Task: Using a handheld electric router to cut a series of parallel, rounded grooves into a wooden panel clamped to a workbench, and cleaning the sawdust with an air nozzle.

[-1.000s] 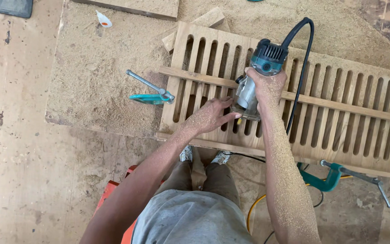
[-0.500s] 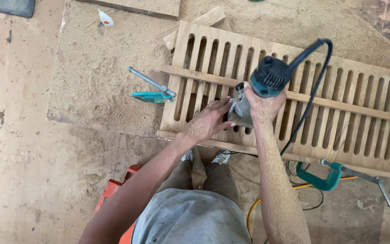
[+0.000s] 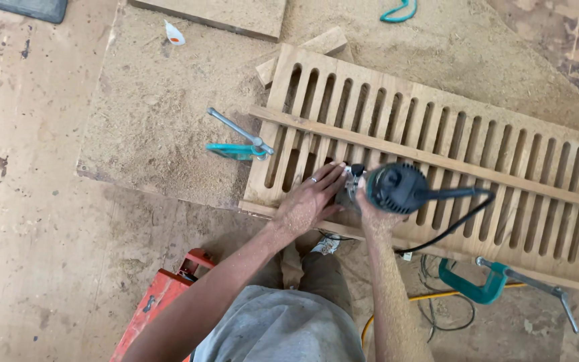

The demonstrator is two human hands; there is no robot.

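Right hand (image 3: 374, 216) has a closed grip on the trim router (image 3: 391, 190) (teal top), left hand (image 3: 311, 199) lies open, flat on the slotted wooden panel (image 3: 504, 174) beside it.

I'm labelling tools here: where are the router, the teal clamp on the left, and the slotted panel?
router (image 3: 397, 189), head view, top of its motor cap
teal clamp (image 3: 234, 151), head view, its teal body
slotted panel (image 3: 504, 151), head view, a slat
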